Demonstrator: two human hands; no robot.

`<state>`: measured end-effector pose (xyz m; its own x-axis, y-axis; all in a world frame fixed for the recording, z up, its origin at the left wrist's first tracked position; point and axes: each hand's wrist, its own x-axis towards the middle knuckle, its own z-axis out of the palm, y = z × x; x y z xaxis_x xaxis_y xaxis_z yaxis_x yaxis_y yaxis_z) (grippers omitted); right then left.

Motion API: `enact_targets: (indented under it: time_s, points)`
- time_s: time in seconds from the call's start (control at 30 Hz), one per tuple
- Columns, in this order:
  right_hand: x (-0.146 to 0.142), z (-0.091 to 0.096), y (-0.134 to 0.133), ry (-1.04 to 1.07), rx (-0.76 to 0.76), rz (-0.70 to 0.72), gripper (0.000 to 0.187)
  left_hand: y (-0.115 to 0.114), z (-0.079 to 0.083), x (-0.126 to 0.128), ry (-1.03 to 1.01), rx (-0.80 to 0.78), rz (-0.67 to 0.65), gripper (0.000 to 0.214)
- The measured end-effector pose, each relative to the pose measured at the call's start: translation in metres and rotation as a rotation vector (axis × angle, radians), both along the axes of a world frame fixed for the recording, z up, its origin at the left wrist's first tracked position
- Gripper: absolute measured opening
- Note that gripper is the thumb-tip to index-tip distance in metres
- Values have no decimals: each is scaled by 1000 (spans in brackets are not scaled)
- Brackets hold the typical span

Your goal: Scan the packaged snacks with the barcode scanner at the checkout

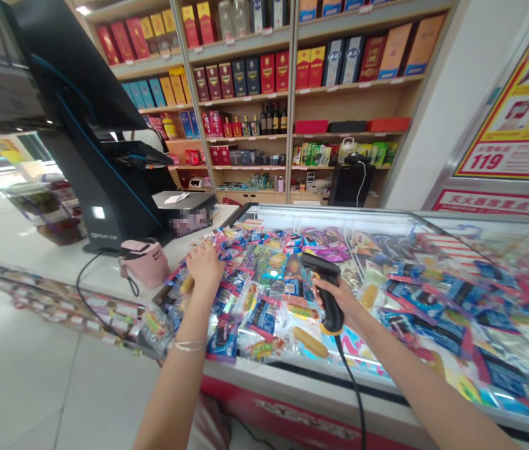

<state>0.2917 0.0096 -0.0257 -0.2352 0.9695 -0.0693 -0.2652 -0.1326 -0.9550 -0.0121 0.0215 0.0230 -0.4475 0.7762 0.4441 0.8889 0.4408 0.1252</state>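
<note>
My right hand (339,299) is wrapped round the handle of a black barcode scanner (323,281) with a yellow base, its head pointing left over the glass lid of a chest freezer (386,215). Its black cable (356,400) hangs down toward me. My left hand (204,265) rests palm down with curled fingers on a heap of small colourful snack packets (264,294) spread on the freezer lid, touching a blue one. A thin bracelet is on my left wrist.
A black checkout terminal (100,156) stands at the left on the white counter, beside a pink tape dispenser (145,261). Shelves of boxed and bottled goods (264,81) fill the back wall. A red and yellow poster (522,112) hangs at the right.
</note>
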Motion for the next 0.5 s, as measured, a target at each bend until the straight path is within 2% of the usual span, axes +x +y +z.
enact_targets:
  time_s: [0.07,0.13,0.23,0.3,0.33,0.4,0.5]
  points:
    - [1,0,1,10,7,-23,33,10,10,8,-90,24,-112,39]
    - [2,1,2,29,6,-34,32,22,16,21,-312,62,-282,36]
    - [1,1,2,49,3,-37,32,38,11,48,-934,188,-608,41]
    - [1,3,1,61,3,-34,31,44,0,66,-1334,308,-799,44]
    - [2,4,1,67,1,-32,31,46,-6,74,-1462,358,-868,44]
    - [2,7,0,80,-2,-24,30,47,-17,86,-1572,400,-947,43]
    - [4,11,-2,102,-5,-16,30,46,-28,93,-1559,385,-1007,49]
